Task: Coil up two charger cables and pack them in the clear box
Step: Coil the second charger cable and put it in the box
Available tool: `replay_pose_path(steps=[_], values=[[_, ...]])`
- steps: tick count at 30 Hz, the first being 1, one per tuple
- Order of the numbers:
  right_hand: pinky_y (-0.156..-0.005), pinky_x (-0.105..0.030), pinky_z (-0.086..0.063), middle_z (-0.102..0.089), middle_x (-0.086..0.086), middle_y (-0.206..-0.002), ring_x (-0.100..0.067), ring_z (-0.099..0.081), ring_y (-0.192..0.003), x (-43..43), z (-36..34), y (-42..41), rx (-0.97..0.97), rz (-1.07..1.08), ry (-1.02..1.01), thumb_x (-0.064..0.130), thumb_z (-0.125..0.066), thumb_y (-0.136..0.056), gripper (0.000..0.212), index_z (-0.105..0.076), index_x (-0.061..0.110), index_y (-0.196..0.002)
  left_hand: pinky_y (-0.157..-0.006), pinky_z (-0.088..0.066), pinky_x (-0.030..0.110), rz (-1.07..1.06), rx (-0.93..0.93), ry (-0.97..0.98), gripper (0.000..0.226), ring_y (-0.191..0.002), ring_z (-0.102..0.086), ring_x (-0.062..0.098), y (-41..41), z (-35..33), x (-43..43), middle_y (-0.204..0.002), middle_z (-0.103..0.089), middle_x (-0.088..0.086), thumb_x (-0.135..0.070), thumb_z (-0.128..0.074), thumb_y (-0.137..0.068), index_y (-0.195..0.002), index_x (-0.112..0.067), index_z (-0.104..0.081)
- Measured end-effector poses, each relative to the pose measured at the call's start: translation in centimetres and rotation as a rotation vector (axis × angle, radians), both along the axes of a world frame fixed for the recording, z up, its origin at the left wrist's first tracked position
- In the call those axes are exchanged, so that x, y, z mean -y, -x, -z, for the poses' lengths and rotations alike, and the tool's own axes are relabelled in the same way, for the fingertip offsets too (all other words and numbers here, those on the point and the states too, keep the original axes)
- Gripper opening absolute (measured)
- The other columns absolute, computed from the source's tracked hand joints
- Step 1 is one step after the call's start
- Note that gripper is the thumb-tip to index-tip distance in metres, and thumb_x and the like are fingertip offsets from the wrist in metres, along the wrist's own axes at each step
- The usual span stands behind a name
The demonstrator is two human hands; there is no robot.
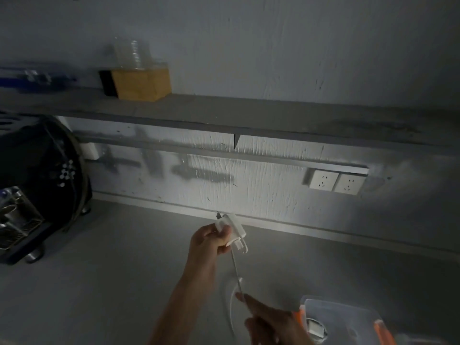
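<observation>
Nearest the lens, at 5 o'clock: meets the white cable (236, 271) with the right hand (270, 323), forefinger stretched up along it; cannot tell through the blur whether a thumb closes the pinch. Grips the white charger block (234, 230) above, toward 12 o'clock of that hand, in the left hand (210, 241), fingers curled round it, prongs aimed at 11. Hangs almost straight between the two hands, long axis 12 to 6, then sags in a loose loop at 7 o'clock of the right hand. Has the clear box (344, 307) just beside the right wrist at 3 o'clock, seemingly open-topped, with a second white charger (315, 331) already inside. Probably calls for winding the slack round the left hand, the right feeding. Leaves free grey counter (112, 270) toward 9 o'clock; keeps the coffee machine (22, 220) well apart at far 9, the wall (273, 195) at 12.
</observation>
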State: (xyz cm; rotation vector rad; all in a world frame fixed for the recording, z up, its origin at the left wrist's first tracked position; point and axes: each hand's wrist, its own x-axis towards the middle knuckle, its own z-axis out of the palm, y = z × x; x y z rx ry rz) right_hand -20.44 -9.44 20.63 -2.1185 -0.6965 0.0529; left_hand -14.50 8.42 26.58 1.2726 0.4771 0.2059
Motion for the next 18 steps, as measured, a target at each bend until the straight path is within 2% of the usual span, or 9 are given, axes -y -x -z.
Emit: replay_pose_path(steps=[1, 2, 3, 5, 7, 10, 15, 17, 18], values=[[-0.060, 0.011, -0.037, -0.059, 0.034, -0.055, 0.029, -0.052, -0.057, 1.4, -1.0, -0.9, 0.174, -0.054, 0.205, 0.051, -0.031, -0.099, 0.033, -0.057, 0.053, -0.120, -0.068, -0.051, 0.029, 0.003, -0.033, -0.035, 0.015, -0.081, -0.066, 0.022, 0.0, 0.6, 0.3, -0.089, -0.071, 0.014, -0.002, -0.066, -0.086, -0.100, 0.002, -0.069], [-0.063, -0.002, -0.051, -0.067, 0.026, -0.066, 0.015, -0.063, -0.062, 2.9, -2.5, -1.8, 0.331, -0.100, 0.260, 0.049, -0.031, -0.100, 0.034, -0.060, 0.044, -0.118, -0.066, -0.050, 0.028, 0.011, -0.064, -0.074, 0.016, -0.078, -0.066, 0.022, 0.2, 1.1, 0.7, -0.087, -0.071, 0.014, 0.001, -0.067, -0.084, -0.099, 0.001, -0.068], [-0.060, -0.016, -0.056, -0.071, 0.017, -0.074, 0.004, -0.067, -0.064, 3.8, -4.3, -3.1, 0.506, -0.085, 0.228, 0.045, -0.035, -0.101, 0.030, -0.062, 0.036, -0.112, -0.063, -0.048, 0.027, 0.023, -0.086, -0.112, 0.018, -0.074, -0.065, 0.021, 0.4, 1.5, 1.1, -0.084, -0.071, 0.013, 0.003, -0.069, -0.081, -0.098, 0.000, -0.067], [-0.054, -0.026, -0.056, -0.072, 0.012, -0.083, -0.010, -0.069, -0.070, 4.5, -8.7, -4.5, 0.680, -0.086, 0.255, 0.037, -0.047, -0.099, 0.018, -0.064, 0.031, -0.103, -0.062, -0.049, 0.028, 0.077, -0.086, -0.186, 0.023, -0.068, -0.063, 0.020, 1.6, 1.6, 1.9, -0.077, -0.070, 0.009, -0.001, -0.074, -0.073, -0.094, -0.006, -0.066], [-0.056, -0.029, -0.055, -0.073, 0.015, -0.090, -0.009, -0.068, -0.074, 4.9, -11.1, -6.3, 0.738, -0.090, 0.264, 0.033, -0.058, -0.095, 0.010, -0.067, 0.031, -0.099, -0.066, -0.051, 0.032, 0.179, -0.029, -0.280, 0.028, -0.068, -0.064, 0.018, 3.1, 0.9, 2.8, -0.074, -0.070, 0.006, -0.010, -0.071, -0.066, -0.094, -0.010, -0.068], [-0.064, -0.028, -0.056, -0.074, 0.016, -0.093, -0.004, -0.069, -0.079, 5.4, -12.5, -8.9, 0.605, -0.050, 0.112, 0.035, -0.066, -0.090, 0.013, -0.073, 0.027, -0.095, -0.071, -0.056, 0.031, 0.315, 0.079, -0.408, 0.032, -0.074, -0.068, 0.013, 5.4, -0.7, 4.0, -0.083, -0.073, 0.001, -0.014, -0.064, -0.068, -0.099, -0.020, -0.069], [-0.073, -0.015, -0.050, -0.076, 0.009, -0.089, -0.004, -0.069, -0.083, 3.7, -10.2, -10.5, 0.053, -0.078, -0.230, 0.029, -0.070, -0.079, 0.010, -0.075, 0.026, -0.087, -0.077, -0.059, 0.033, 0.378, 0.188, -0.448, 0.037, -0.087, -0.071, 0.017, 7.2, -3.7, 3.8, -0.098, -0.072, 0.000, -0.014, -0.062, -0.070, -0.105, -0.026, -0.067], [-0.065, -0.020, -0.047, -0.075, 0.003, -0.083, -0.010, -0.064, -0.073, 2.4, -7.0, -9.7, -0.166, -0.065, -0.338, 0.033, -0.072, -0.082, 0.014, -0.076, 0.020, -0.084, -0.074, -0.058, 0.030, 0.342, 0.187, -0.435, 0.035, -0.085, -0.072, 0.017, 7.2, -4.2, 3.4, -0.094, -0.075, 0.003, -0.013, -0.063, -0.068, -0.101, -0.023, -0.070], [-0.060, -0.027, -0.043, -0.071, -0.008, -0.078, -0.018, -0.056, -0.068, 1.8, -4.9, -9.3, -0.273, -0.051, -0.405, 0.039, -0.072, -0.083, 0.029, -0.074, 0.010, -0.084, -0.071, -0.057, 0.027, 0.326, 0.177, -0.414, 0.034, -0.082, -0.072, 0.016, 7.1, -4.4, 3.2, -0.092, -0.076, 0.004, -0.011, -0.063, -0.067, -0.099, -0.021, -0.071]])
